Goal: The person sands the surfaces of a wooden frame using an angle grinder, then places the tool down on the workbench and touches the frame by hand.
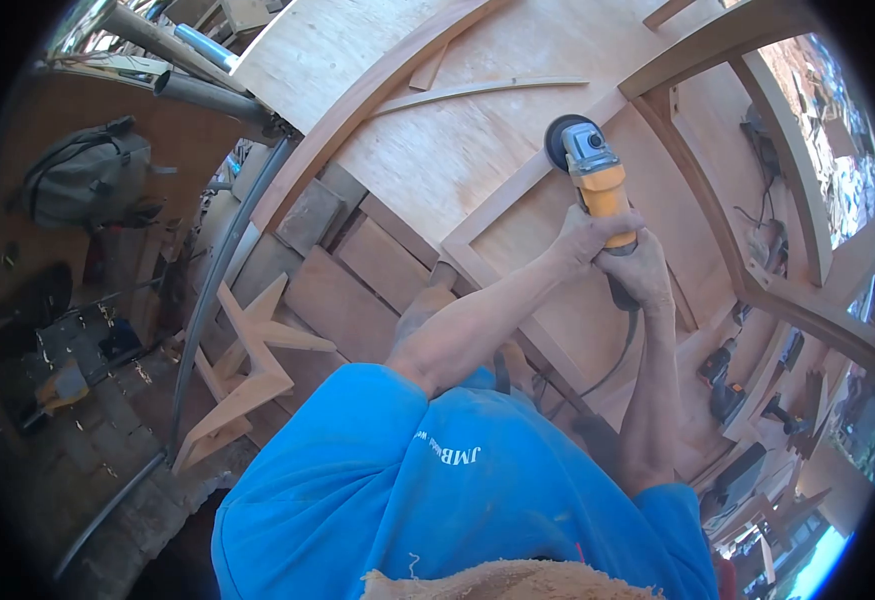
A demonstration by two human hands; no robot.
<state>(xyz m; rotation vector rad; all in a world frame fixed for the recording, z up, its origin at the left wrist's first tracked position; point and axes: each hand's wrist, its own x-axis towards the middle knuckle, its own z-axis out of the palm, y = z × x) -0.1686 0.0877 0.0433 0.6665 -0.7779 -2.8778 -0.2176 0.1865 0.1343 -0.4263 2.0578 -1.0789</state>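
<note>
Both my hands are closed round a yellow and grey angle grinder (605, 190), held out in front of me. My left hand (589, 236) wraps its body from the left. Just behind it, my right hand (639, 268) grips the rear end, where the power cord (629, 345) hangs down. The grinder's dark round disc (559, 140) lies over or against a pale rail of a wooden frame (502, 205); I cannot tell whether it touches. Whether the disc is spinning does not show.
A plywood sheet (427, 150) carries a thin curved strip (487, 92). Star-shaped joined wood pieces (257, 345) lie at left, beside a bent metal pipe (219, 270). Cordless drills (722, 385) sit at right beyond curved frame members (692, 160). A grey backpack (87, 175) hangs far left.
</note>
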